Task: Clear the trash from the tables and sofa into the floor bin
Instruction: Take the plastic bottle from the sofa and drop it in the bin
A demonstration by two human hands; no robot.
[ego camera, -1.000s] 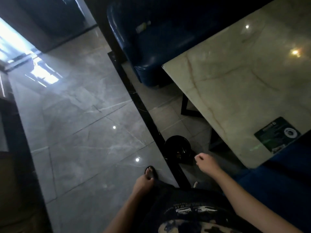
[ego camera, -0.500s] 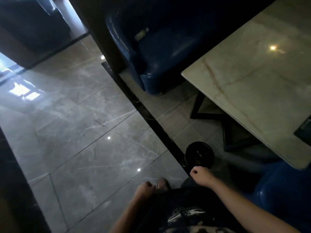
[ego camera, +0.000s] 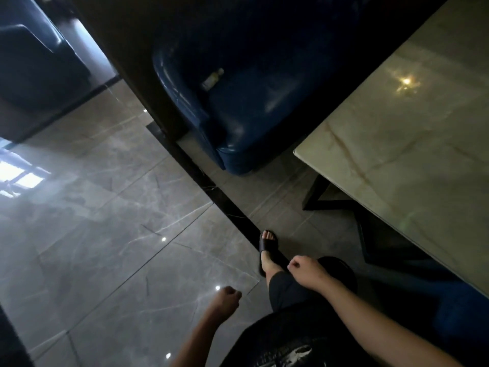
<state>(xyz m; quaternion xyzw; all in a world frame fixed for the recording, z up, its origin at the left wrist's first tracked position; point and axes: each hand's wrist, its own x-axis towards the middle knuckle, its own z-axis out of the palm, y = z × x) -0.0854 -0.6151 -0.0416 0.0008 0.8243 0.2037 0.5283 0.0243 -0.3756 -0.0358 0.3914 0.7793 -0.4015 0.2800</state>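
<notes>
floor: glossy grey tile | window glare left | dim room

Dim, soft picture with wide-angle slant at the edges. Far left of the curled fingers, window glare whitens the floor. A lamp glints on the table, up right.

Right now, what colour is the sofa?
Dark blue, glossy; sofa shows in the head view.
</notes>
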